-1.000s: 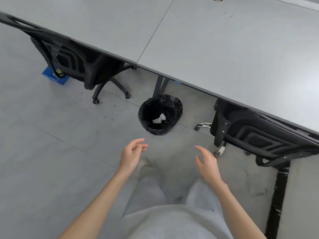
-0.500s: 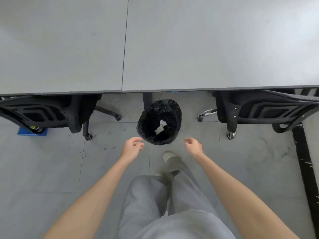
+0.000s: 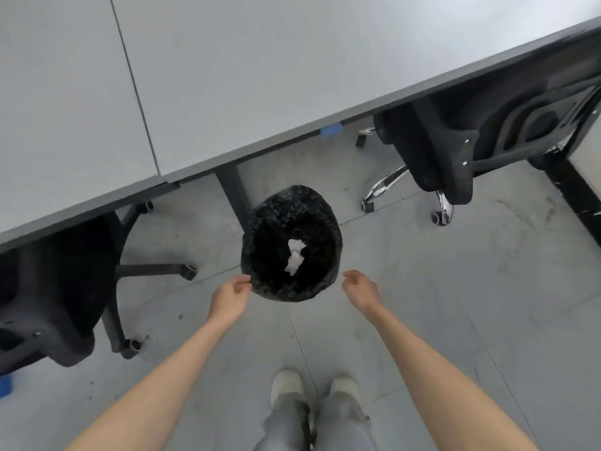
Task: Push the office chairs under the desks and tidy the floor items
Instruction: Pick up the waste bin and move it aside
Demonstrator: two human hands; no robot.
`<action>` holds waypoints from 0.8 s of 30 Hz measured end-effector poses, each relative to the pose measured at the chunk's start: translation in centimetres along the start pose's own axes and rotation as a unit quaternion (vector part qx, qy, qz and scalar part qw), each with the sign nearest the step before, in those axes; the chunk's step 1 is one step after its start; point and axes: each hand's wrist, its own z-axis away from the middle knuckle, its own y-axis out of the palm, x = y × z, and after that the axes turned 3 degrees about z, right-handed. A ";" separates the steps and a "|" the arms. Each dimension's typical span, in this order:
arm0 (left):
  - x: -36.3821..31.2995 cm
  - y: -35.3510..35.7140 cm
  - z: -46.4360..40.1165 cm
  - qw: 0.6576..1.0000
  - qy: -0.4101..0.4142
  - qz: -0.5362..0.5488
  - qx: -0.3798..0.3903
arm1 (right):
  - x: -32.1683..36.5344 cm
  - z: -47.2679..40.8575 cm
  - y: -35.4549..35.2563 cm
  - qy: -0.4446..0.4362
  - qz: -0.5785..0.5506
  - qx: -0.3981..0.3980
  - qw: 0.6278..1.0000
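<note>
A round waste bin (image 3: 320,289) lined with a black bag stands on the floor in front of the desk leg, with a crumpled white tissue (image 3: 294,256) inside. My left hand (image 3: 229,299) touches the bin's near left rim, fingers pinched on the bag's edge. My right hand (image 3: 359,289) hovers just right of the bin, fingers curled and apart, holding nothing. A black office chair (image 3: 481,138) is tucked under the grey desk (image 3: 260,76) at the right. Another black chair (image 3: 55,297) sits partly under the desk at the left.
The desk's dark leg (image 3: 232,193) stands right behind the bin. A black strip (image 3: 575,203) runs along the floor at the far right. A blue object (image 3: 5,385) lies at the left edge. My two feet (image 3: 315,388) are just behind the bin on grey tiles.
I have stepped closer and both hands have reached down to the bin. My left hand now touches its rim; the right has come near its right side.
</note>
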 end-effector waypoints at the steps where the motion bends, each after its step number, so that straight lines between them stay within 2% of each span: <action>1: 0.9 0.4 -1.3 1.000 -0.002 -0.007 -0.010 | -0.7 -1.2 0.8 0.001 -0.001 -0.005 1.000; 5: 4.3 2.6 -6.6 0.998 0.000 -0.053 -0.023 | -3.3 -6.4 3.5 0.001 -0.008 -0.007 1.000; 10: 7.4 6.1 -14.8 0.996 0.007 -0.072 -0.043 | -5.0 -14.1 6.2 0.009 -0.078 -0.033 0.996; 14: 9.4 8.8 -19.4 0.999 -0.006 -0.026 -0.018 | -5.6 -19.0 8.4 -0.014 -0.136 -0.049 0.989; 16: 10.6 9.4 -20.8 0.999 -0.030 0.000 -0.041 | -5.9 -20.0 9.2 -0.023 -0.138 -0.077 0.987; 19: 11.8 9.5 -20.4 0.995 -0.058 0.070 -0.035 | -6.5 -18.7 8.5 -0.015 -0.128 -0.110 0.986; 24: 7.2 9.2 -10.8 0.997 -0.043 0.069 0.001 | -8.2 -10.7 3.8 0.020 -0.141 -0.116 0.983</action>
